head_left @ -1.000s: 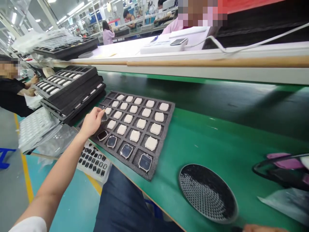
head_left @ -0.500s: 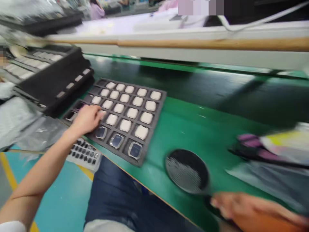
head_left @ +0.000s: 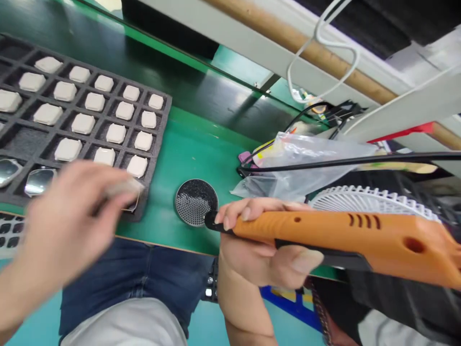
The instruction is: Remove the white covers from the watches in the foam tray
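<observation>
Fingers (head_left: 245,209) of the right hand (head_left: 252,252) are curling closed around an orange handheld tool (head_left: 342,230), with the thumb (head_left: 306,262) pressing along its underside. Its black nose (head_left: 211,221) is pointing left and sitting at the edge of a round black mesh pad (head_left: 196,203); can't tell if they're touching. Left hand (head_left: 68,211) is blurred over the lower right corner of a dark grey foam tray (head_left: 166,108), its fingertips (head_left: 115,188) narrowed in a pinch around a pale blurred piece (head_left: 124,188), too smeared to identify. Tray is lying on a green bench surface (head_left: 194,154), with rows of white square pads (head_left: 115,133) filling most cells and glossy watch-shaped glass pieces (head_left: 39,181) sitting in the bottom-left cells. Small black parts in a white holder (head_left: 9,233) are showing at the left edge, below the tray. Clear plastic bag (head_left: 302,163) is lying right of the mesh pad, with a black cable (head_left: 360,161) running across it. White fan guard (head_left: 367,199) is showing behind the orange tool. White cable (head_left: 317,62) is looping down from a wooden rail (head_left: 306,48) at the top. Person's jeans (head_left: 118,269) are filling the lower middle, below the bench edge.
</observation>
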{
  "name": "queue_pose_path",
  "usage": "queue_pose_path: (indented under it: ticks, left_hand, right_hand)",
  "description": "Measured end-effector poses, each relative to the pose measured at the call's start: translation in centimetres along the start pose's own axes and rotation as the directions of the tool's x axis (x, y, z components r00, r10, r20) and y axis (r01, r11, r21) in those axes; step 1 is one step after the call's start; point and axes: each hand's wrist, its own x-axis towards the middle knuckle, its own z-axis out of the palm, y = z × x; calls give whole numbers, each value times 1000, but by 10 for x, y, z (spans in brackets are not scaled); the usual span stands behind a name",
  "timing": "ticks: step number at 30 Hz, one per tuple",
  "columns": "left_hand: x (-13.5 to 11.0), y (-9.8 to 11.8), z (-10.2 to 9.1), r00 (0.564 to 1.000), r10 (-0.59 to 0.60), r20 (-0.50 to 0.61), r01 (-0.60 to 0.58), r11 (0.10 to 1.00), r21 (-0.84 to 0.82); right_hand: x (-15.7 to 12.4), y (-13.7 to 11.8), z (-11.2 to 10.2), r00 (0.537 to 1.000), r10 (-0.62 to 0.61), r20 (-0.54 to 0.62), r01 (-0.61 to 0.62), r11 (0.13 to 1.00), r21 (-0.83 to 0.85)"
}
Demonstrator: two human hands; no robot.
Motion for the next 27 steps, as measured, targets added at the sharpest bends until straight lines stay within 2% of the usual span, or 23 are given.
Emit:
queue_pose_path:
  ticks: [1,2,3,5,7,12,21,27]
  left_hand:
    - [-8,25,15,995,93,28,-92,996,-15]
    - [-15,45,29,977,185,107,-178,981,-71]
    - [-21,59,42,956,241,170,-233,970,-64]
    - [-30,72,60,937,293,191,-300,954,6]
    - [-35,72,67,944,273,184,-288,955,64]
    - [-36,60,62,955,204,216,-223,973,65]
    - [-46,48,71,954,228,193,-224,974,-40]
    - [-47,48,72,955,229,186,-217,973,-84]
  right_hand:
    - [1,5,4,1000,7,10,-7,1000,2]
    - [2,10,6,1000,17,21,-17,1000,1]
    - [3,14,8,999,26,31,-26,1000,0]
    - [3,20,9,998,51,46,-51,999,-6]
    - [2,22,9,996,68,58,-67,998,-15]
    - [0,22,8,992,92,83,-88,995,-46]
    - [-3,22,-2,983,79,164,-67,995,-79]
    - [-4,30,-8,980,56,188,-40,995,-87]
